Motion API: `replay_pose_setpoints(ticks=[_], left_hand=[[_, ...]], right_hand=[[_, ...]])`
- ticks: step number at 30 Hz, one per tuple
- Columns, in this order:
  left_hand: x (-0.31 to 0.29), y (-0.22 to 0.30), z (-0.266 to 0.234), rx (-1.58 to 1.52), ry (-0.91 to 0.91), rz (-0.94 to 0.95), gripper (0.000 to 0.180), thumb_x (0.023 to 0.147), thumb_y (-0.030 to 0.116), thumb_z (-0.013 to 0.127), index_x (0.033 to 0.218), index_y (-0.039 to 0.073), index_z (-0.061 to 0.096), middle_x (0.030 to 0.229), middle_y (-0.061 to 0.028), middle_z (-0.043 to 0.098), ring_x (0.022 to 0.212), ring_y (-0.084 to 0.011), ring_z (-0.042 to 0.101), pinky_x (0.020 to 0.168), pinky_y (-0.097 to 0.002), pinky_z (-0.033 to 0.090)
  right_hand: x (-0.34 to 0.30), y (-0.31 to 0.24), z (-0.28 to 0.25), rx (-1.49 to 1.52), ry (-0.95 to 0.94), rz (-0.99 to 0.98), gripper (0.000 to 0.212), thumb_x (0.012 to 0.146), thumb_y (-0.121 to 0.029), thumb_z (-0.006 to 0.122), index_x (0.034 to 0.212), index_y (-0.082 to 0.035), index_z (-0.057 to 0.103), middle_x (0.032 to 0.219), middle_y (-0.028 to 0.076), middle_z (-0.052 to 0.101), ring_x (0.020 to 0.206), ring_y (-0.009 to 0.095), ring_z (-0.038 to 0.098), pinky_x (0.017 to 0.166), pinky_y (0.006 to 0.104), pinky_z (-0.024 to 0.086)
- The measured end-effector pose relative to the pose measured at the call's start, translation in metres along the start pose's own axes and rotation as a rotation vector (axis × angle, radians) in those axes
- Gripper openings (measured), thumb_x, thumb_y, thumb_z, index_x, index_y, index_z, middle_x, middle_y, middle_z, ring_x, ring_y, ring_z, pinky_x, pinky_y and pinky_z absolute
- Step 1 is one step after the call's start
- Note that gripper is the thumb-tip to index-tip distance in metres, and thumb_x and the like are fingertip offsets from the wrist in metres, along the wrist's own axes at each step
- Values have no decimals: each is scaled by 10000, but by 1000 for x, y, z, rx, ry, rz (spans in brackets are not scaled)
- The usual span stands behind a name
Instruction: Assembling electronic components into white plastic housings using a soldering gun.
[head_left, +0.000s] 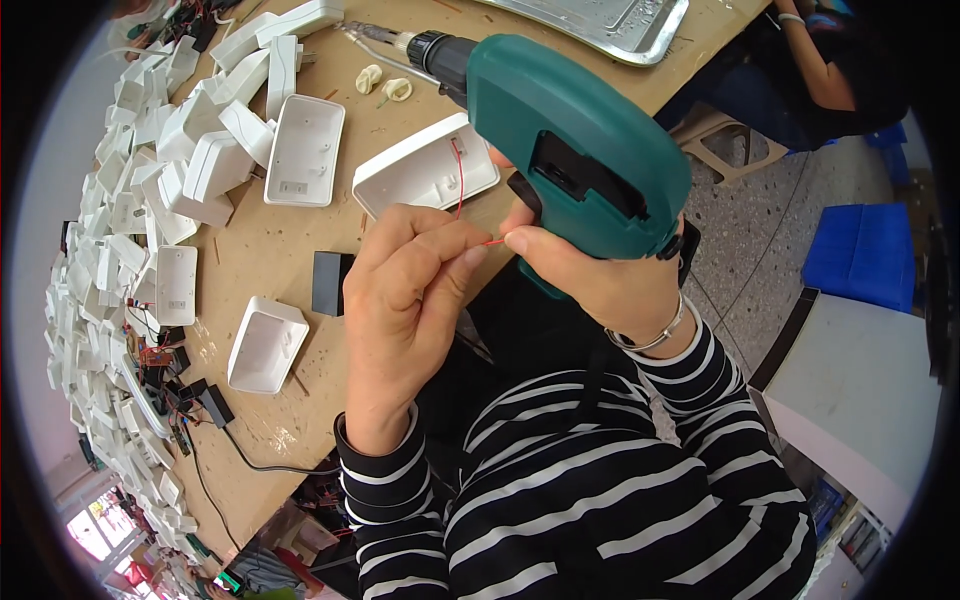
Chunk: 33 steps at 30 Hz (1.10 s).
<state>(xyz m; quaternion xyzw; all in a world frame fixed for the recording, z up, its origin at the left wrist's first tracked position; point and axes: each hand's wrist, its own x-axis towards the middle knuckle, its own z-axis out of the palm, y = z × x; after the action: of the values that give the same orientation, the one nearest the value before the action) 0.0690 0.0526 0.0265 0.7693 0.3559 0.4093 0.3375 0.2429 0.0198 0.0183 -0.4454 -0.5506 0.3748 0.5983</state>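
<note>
My right hand (590, 265) is wrapped round the handle of a dark green soldering gun (600, 110), its thin metal tip pointing to the far left. Between the closed fingertips of my left hand (405, 285) is a thin red wire (461, 180). One end of that wire runs up into a white plastic housing (425, 165), which lies open side up on the table. The other end reaches the thumb of my right hand, which touches or nearly touches it. Part of the housing is hidden behind the gun and my hand.
White housings (130, 260) are heaped along the table's left side. Nearer lie an open shell (268, 345), a black box (330, 283), two cream finger cots (383, 83) and black adapters with cables (213, 405). A metal tray (640, 30) sits at the far edge. Another person's arm (820, 60) shows far right.
</note>
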Motion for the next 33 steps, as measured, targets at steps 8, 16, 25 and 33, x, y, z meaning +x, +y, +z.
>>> replay_pose_setpoints(ticks=[8,16,25,33], left_hand=[[-5,-2,13,278,148,156,173,746,-5,722,897,54,662,778,-62,608,701,-216,565,635,-308,422],[11,-11,0,789,238,178,97,744,63,708,832,63,666,1023,-75,603,959,-244,566,861,-369,350],[24,-21,9,835,205,190,57,715,64,689,771,54,685,1088,-79,597,1003,-280,551,890,-395,352],[29,-24,7,756,168,188,56,724,75,687,769,45,699,1040,-62,592,967,-282,515,849,-380,381]], right_hand=[[4,3,12,-560,249,-536,448,780,71,697,1202,76,545,1096,161,664,907,191,675,785,269,543],[-28,-15,-22,-29,133,-25,528,770,120,620,1278,71,486,1213,210,585,948,212,657,806,303,554],[-86,-24,-56,-85,7,96,513,787,-26,665,1244,113,478,1181,209,579,902,214,646,763,330,551],[-127,-29,-55,-141,-47,234,474,801,-7,674,1239,71,507,1089,143,632,933,201,653,838,331,523]])
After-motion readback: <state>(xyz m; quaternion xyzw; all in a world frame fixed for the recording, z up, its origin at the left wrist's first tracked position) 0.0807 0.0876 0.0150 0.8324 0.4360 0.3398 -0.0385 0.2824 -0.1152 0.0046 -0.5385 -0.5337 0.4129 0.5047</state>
